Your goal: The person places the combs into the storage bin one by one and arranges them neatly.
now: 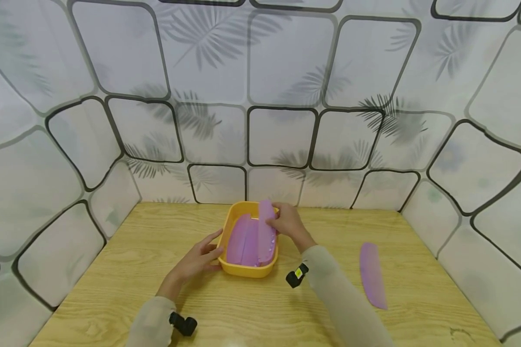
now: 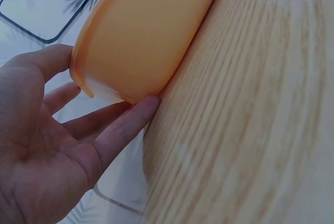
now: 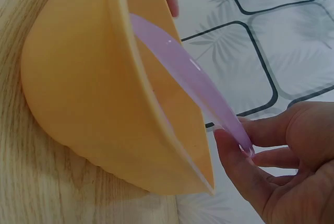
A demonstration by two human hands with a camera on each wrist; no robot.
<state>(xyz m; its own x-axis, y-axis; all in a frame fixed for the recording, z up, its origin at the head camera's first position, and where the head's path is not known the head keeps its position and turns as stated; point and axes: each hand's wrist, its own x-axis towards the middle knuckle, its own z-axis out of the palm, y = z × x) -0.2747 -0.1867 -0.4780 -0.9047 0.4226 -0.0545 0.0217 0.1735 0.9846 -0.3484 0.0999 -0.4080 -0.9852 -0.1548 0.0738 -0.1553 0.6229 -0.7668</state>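
Observation:
My right hand (image 1: 288, 222) pinches a translucent purple comb (image 1: 267, 233) near its far end, thumb and fingers at its edge. The comb slants over the right side of a yellow plastic basin (image 1: 246, 272), its near end inside. In the right wrist view, the held comb (image 3: 193, 78) rises past the basin's rim (image 3: 133, 41). Two more purple combs (image 1: 239, 241) lie side by side inside the basin. My left hand (image 1: 197, 260) holds the basin's left side; in the left wrist view its thumb meets the rim and fingers lie along the outer wall (image 2: 141, 41).
Another purple comb (image 1: 372, 275) lies on the wooden table (image 1: 165, 231) to the right of my right forearm. Patterned white cloth (image 1: 282, 137) stands behind the table and along both sides. A black camera is strapped to each wrist.

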